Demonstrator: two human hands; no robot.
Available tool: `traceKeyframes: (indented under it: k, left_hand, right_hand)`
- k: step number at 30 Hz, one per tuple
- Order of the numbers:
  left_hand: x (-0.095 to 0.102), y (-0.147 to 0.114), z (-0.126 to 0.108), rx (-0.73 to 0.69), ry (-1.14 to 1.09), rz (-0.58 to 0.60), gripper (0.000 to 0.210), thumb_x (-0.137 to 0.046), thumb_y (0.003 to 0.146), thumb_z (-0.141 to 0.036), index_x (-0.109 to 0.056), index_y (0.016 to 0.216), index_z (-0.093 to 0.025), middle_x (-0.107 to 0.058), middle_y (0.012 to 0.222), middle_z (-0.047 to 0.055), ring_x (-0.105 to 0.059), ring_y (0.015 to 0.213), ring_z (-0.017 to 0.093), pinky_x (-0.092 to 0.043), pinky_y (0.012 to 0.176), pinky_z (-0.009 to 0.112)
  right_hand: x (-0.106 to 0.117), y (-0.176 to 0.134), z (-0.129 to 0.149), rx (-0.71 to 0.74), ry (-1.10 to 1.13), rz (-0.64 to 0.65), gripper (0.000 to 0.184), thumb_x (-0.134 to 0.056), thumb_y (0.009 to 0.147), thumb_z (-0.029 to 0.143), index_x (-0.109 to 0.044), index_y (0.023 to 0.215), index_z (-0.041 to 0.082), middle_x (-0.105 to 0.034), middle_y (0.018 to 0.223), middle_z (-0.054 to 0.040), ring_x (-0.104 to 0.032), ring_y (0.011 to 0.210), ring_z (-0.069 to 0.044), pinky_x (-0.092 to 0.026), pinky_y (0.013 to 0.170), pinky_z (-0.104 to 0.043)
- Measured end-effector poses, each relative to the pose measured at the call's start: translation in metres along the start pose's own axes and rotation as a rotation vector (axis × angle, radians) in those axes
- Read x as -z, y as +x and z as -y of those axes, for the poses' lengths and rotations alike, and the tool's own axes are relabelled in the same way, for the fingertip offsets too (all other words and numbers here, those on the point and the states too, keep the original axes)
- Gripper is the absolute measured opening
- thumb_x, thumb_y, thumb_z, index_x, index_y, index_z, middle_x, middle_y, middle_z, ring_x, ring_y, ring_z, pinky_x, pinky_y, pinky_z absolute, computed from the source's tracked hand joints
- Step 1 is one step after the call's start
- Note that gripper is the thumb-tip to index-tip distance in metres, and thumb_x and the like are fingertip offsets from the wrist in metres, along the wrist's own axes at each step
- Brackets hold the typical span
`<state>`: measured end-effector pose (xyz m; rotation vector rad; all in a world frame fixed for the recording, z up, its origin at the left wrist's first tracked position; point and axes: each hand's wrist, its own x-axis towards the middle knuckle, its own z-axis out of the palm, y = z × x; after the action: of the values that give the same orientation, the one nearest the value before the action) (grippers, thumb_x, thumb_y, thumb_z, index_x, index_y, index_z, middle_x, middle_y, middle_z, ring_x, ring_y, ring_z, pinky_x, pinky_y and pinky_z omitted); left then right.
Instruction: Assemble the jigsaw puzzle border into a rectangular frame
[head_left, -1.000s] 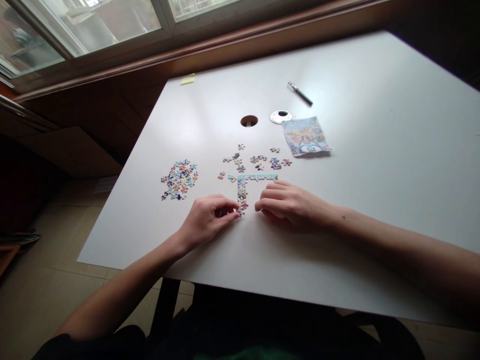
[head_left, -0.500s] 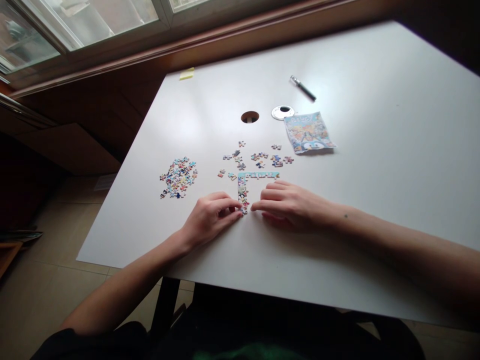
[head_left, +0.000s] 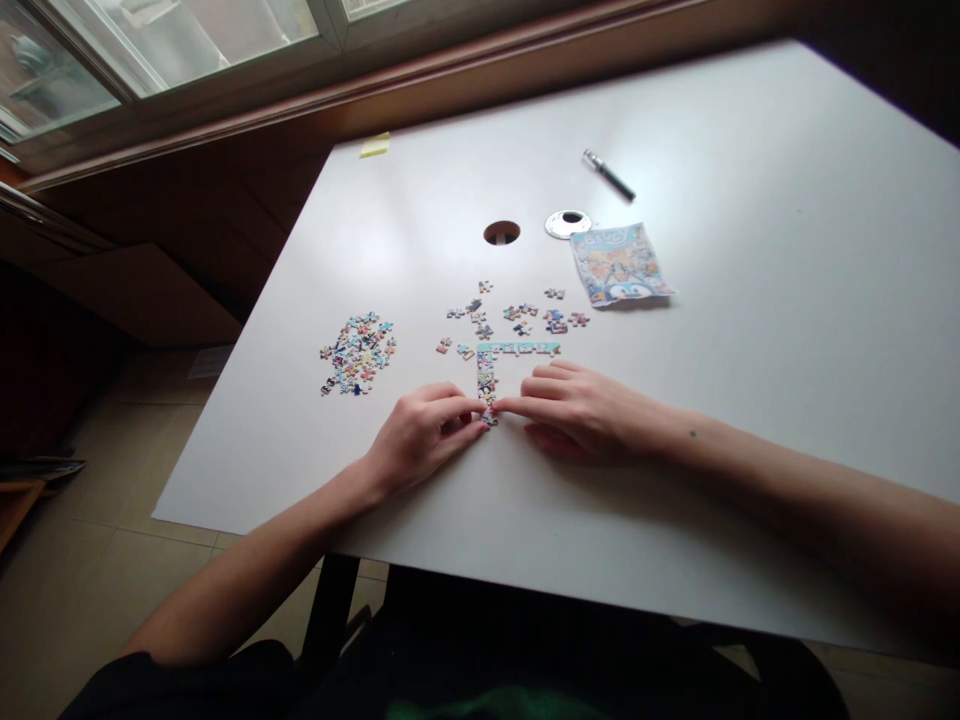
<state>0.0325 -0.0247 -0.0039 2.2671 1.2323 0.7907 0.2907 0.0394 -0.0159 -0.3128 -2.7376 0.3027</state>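
Joined jigsaw pieces form an L-shaped border [head_left: 486, 366] on the white table, with a light-blue strip along the top and a colourful column down its left side. At the column's lower end, my left hand [head_left: 420, 430] has thumb and index finger on a puzzle piece [head_left: 489, 420], partly hidden by the fingertips. From the other side my right hand [head_left: 574, 410] reaches in, index finger stretched out and its tip touching the column near that piece. Its other fingers are loosely bent, with nothing visible in them. Loose pieces [head_left: 522, 312] lie scattered just beyond the border.
A heap of puzzle pieces [head_left: 358, 355] lies to the left. Beyond the border are a picture sheet [head_left: 621, 265], a round cover [head_left: 559, 225], a cable hole [head_left: 502, 233] and a pen [head_left: 609, 175]. A yellow sticky note [head_left: 375, 145] is at the far left edge.
My right index finger has moved left and now touches the column. My left hand stays nearly where it was, at the column's lower end.
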Motion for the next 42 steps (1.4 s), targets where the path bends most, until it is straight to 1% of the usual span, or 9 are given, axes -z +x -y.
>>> traceKeyframes:
  k: [4,10,13,19,23,27,30,34,42]
  left_hand:
    - [0.002,-0.002,0.001,-0.010,0.005,-0.021,0.014,-0.071,0.091,-0.020,-0.075,0.104,-0.017,-0.070,0.088,0.003,-0.061,0.070,0.010,-0.052,0.066,0.022]
    - [0.001,-0.006,0.004,-0.229,0.112,-0.053,0.016,-0.065,0.094,-0.015,-0.074,0.107,-0.020,-0.068,0.100,0.006,-0.064,0.087,0.014,-0.056,0.076,0.026]
    - [0.001,-0.006,0.001,-0.275,0.189,-0.033,0.019,-0.063,0.096,-0.014,-0.072,0.112,-0.019,-0.068,0.100,0.007,-0.063,0.088,0.015,-0.056,0.076,0.028]
    - [0.001,-0.007,-0.008,-0.300,0.353,0.047,0.027,-0.058,0.096,-0.012,-0.066,0.121,-0.012,-0.069,0.104,0.012,-0.061,0.091,0.020,-0.058,0.077,0.035]
    - [0.000,-0.011,-0.008,-0.285,0.285,0.007,0.029,-0.058,0.094,-0.010,-0.064,0.122,-0.014,-0.069,0.108,0.012,-0.063,0.095,0.021,-0.058,0.082,0.036]
    - [0.008,-0.011,-0.004,-0.272,0.236,-0.013,0.020,-0.058,0.094,-0.010,-0.066,0.111,-0.017,-0.069,0.110,0.010,-0.065,0.098,0.019,-0.058,0.085,0.033]
    - [0.018,-0.006,0.000,-0.305,0.305,0.033,0.019,-0.058,0.094,-0.011,-0.066,0.109,-0.018,-0.069,0.110,0.010,-0.064,0.093,0.018,-0.056,0.080,0.031]
    - [0.027,0.008,0.006,-0.429,0.421,0.087,0.015,-0.061,0.092,-0.015,-0.066,0.105,-0.020,-0.071,0.102,0.006,-0.061,0.084,0.018,-0.051,0.072,0.032]
    - [0.009,0.025,0.013,-0.657,0.362,0.023,0.005,-0.063,0.089,-0.021,-0.064,0.094,-0.019,-0.067,0.076,0.001,-0.055,0.066,0.014,-0.041,0.061,0.031]
  right_hand:
    - [0.000,-0.001,0.000,-0.003,0.003,0.000,0.041,-0.053,0.095,0.020,-0.056,0.135,0.016,-0.064,0.094,-0.0079,-0.051,0.086,-0.021,-0.043,0.081,-0.036]
    - [0.000,0.000,0.001,-0.010,0.011,0.013,0.039,-0.053,0.095,0.020,-0.057,0.134,0.016,-0.064,0.093,-0.0078,-0.051,0.086,-0.021,-0.043,0.082,-0.036]
    - [0.000,0.000,0.001,-0.009,0.017,0.009,0.039,-0.053,0.095,0.020,-0.058,0.134,0.016,-0.064,0.093,-0.0078,-0.050,0.085,-0.021,-0.043,0.082,-0.036]
    - [-0.001,0.000,0.000,-0.013,0.016,0.005,0.038,-0.052,0.096,0.021,-0.059,0.133,0.016,-0.064,0.092,-0.0081,-0.051,0.086,-0.021,-0.043,0.082,-0.036]
    - [-0.001,0.000,0.000,-0.021,0.016,0.007,0.037,-0.053,0.095,0.021,-0.060,0.131,0.016,-0.064,0.092,-0.0082,-0.052,0.085,-0.021,-0.042,0.082,-0.035]
    - [0.000,0.000,0.001,-0.031,0.025,0.018,0.038,-0.054,0.093,0.019,-0.060,0.131,0.017,-0.065,0.092,-0.0078,-0.052,0.086,-0.021,-0.042,0.083,-0.035]
    - [0.001,0.001,0.001,-0.035,0.029,0.026,0.039,-0.055,0.093,0.019,-0.059,0.131,0.016,-0.065,0.094,-0.0080,-0.052,0.086,-0.021,-0.042,0.083,-0.035]
    - [0.001,0.002,0.001,-0.038,0.041,0.020,0.039,-0.054,0.092,0.017,-0.058,0.132,0.017,-0.066,0.093,-0.0073,-0.051,0.084,-0.021,-0.041,0.082,-0.035]
    - [-0.004,-0.002,0.001,-0.063,0.061,0.007,0.041,-0.055,0.093,0.019,-0.056,0.134,0.020,-0.063,0.089,-0.0052,-0.048,0.082,-0.021,-0.038,0.077,-0.034]
